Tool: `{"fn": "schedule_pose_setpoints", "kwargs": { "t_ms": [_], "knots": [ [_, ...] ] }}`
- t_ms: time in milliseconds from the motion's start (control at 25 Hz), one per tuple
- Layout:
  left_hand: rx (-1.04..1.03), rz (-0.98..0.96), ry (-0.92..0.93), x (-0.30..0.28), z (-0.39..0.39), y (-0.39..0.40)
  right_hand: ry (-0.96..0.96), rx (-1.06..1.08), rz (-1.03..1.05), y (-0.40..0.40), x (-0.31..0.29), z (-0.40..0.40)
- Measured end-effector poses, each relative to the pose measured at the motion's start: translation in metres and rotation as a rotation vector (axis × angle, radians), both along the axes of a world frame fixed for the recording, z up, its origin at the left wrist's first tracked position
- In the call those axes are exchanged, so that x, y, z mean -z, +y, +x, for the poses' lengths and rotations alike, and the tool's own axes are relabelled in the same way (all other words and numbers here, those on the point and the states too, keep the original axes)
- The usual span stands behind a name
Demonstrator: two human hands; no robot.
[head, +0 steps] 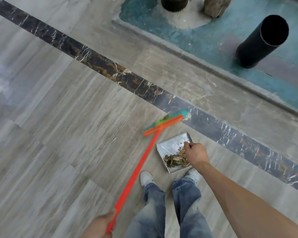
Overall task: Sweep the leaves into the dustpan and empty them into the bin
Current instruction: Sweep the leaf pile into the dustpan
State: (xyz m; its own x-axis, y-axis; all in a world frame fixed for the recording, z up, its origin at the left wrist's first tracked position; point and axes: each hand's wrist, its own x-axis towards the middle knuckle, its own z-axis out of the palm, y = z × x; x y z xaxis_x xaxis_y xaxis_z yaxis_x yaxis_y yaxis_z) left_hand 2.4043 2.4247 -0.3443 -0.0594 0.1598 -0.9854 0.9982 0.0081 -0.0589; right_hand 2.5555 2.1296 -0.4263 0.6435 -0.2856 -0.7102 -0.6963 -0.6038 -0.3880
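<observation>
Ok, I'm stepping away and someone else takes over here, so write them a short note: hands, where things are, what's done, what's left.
Left hand grips the broom handle low in the frame; the broom head sits on the floor just beyond the dustpan.
Right hand is curled above the dustpan, apparently on its handle, though the handle itself can't be made out.
Done: a pile of leaves lies in the pan.
Left: carry the pan to the bin, the black cylinder standing ahead to the right, and tip the leaves in.
</observation>
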Motion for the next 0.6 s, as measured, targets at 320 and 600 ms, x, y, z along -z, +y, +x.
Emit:
{"fn": "schedule_pose_setpoints", "kwargs": {
  "t_ms": [320,600],
  "knots": [
    [0.232,0.179,-0.222,0.036,0.075,0.017,0.003,0.058,0.0,-0.026,-0.035,-0.049],
    [0.467,0.25,-0.269,0.099,0.104,-0.056,0.08,0.107,0.015,-0.067,-0.017,-0.078]
  ]
}}
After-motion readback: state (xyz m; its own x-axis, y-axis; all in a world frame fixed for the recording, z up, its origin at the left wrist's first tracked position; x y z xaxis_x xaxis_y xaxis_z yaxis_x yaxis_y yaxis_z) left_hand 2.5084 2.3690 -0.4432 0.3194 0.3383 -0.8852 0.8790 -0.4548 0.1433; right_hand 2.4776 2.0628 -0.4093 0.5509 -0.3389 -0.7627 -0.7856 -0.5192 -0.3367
